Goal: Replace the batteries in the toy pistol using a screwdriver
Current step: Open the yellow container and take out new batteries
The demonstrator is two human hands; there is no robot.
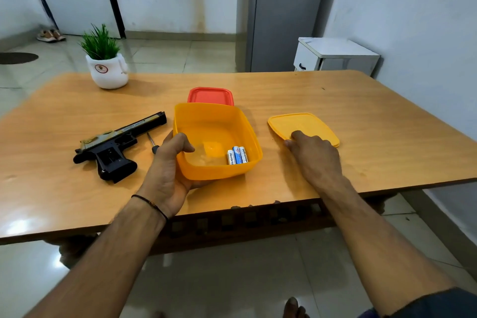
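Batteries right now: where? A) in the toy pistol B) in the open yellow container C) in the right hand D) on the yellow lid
B: three batteries lie inside the open yellow container, whose rim the left hand grips.

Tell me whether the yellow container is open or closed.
The yellow container is open: its lid lies on the table to its right, under the right hand, and three batteries show inside.

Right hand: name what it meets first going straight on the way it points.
The yellow lid: the right hand already touches its near edge. Beyond the lid only table shows, though depth is unclear.
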